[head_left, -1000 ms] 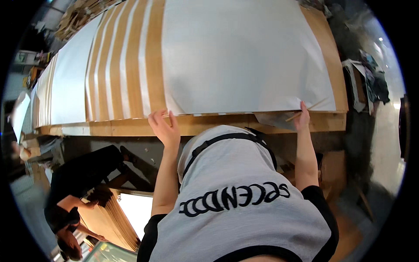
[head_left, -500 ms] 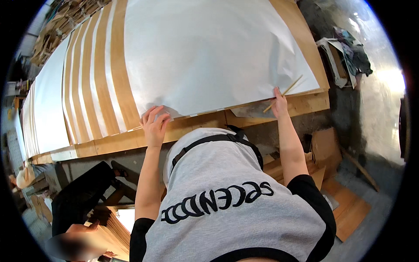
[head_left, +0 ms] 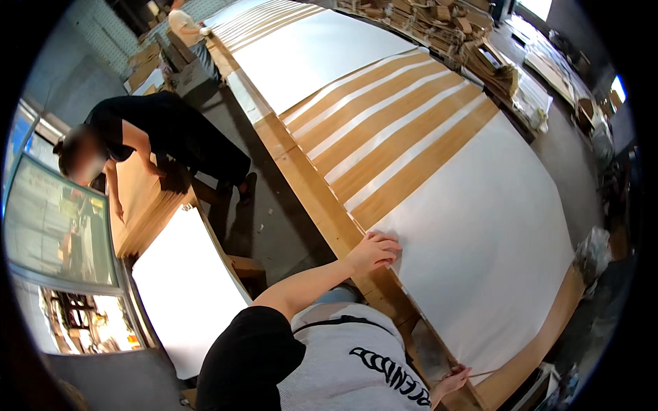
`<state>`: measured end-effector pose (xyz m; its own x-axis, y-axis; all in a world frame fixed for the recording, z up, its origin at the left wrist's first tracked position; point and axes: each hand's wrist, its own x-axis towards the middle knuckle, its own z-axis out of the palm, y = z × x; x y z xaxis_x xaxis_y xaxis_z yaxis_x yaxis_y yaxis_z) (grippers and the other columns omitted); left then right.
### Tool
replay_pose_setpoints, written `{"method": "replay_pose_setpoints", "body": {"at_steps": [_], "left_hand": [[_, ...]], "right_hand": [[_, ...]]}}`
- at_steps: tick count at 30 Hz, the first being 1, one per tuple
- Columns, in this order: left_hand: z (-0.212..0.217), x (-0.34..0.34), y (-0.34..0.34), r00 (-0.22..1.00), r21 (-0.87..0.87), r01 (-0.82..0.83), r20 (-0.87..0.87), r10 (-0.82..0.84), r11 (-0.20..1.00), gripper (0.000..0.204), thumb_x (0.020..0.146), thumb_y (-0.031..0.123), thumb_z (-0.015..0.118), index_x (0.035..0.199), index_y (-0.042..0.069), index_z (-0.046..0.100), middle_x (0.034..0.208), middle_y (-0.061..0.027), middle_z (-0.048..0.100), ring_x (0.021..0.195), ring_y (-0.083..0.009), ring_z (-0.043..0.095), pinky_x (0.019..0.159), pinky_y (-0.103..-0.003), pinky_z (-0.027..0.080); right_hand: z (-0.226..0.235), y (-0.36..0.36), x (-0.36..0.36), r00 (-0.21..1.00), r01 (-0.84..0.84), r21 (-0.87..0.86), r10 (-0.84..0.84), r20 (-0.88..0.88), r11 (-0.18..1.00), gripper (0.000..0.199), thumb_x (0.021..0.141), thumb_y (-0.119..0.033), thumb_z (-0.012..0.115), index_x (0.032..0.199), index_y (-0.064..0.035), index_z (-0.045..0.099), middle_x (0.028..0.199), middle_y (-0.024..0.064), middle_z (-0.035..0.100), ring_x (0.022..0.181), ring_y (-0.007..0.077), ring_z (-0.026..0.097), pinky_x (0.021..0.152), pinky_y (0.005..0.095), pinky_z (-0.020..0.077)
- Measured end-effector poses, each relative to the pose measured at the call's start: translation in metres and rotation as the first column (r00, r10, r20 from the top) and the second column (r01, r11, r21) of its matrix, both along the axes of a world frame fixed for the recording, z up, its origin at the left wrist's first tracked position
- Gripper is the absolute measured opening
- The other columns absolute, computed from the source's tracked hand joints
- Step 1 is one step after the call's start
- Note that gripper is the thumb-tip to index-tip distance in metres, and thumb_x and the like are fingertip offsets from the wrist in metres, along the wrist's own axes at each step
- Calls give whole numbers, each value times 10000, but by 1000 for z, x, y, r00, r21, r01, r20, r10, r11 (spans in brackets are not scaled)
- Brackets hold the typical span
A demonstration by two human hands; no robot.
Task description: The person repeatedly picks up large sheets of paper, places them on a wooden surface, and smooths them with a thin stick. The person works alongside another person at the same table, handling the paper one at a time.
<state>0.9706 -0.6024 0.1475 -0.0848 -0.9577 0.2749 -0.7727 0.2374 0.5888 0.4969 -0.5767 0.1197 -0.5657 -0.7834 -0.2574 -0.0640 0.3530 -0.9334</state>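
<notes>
A large smooth white sheet (head_left: 480, 246) lies over brown sheets on a long wooden table. At its near edge is my left hand (head_left: 374, 253), with the fingers curled closed on the sheet's border. My right hand (head_left: 449, 385), low in the picture, is closed around a thin wooden stick (head_left: 482, 374) beside the sheet's near right corner. Most of the stick is hard to make out. Farther along the table, brown strips (head_left: 411, 168) alternate with white ones, and another wide white sheet (head_left: 315, 58) follows.
At the left a person in black (head_left: 168, 130) bends over a stack of brown sheets (head_left: 154, 212), beside a bright white sheet (head_left: 188, 288). Another person (head_left: 186, 29) stands at the table's far end. Cardboard scraps (head_left: 473, 44) are piled behind the table.
The head view has swung left, bringing the whole table length and both people into sight. My left hand stays at the sheet's edge; my right still holds the stick.
</notes>
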Motion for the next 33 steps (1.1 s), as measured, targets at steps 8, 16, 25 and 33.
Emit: {"method": "replay_pose_setpoints", "body": {"at_steps": [8,16,25,33], "left_hand": [[14,-26,5,971,75,-103,-210,117,992,181,710,34,584,878,94,553,1148,-46,490,1134,-239,406,890,-380,366],[61,12,42,369,356,-549,-708,602,756,245,816,60,525,1058,36,554,1002,-60,592,956,-135,525,829,-263,402],[53,218,50,-238,405,-685,-910,340,605,296,863,89,438,1134,-29,419,1094,-139,523,1026,-232,511,885,-317,410],[33,422,17,-315,433,-664,-901,298,609,404,876,97,423,1233,-54,309,1233,-160,419,1122,-227,438,915,-292,377]], "right_hand": [[96,-106,128,747,-665,-141,658,-101,733,332,919,-271,349,707,-61,495,551,-15,419,456,43,341,410,180,260],[86,-101,186,589,-799,-124,807,30,588,307,907,-230,391,696,-45,515,557,1,465,454,40,383,405,177,272],[94,-97,279,633,-773,-97,772,-55,627,324,909,-229,395,675,-36,512,527,-3,452,444,37,396,397,168,268],[102,-84,443,673,-735,-21,726,-140,678,322,909,-215,392,694,-13,523,529,10,475,456,39,408,412,175,284]]}}
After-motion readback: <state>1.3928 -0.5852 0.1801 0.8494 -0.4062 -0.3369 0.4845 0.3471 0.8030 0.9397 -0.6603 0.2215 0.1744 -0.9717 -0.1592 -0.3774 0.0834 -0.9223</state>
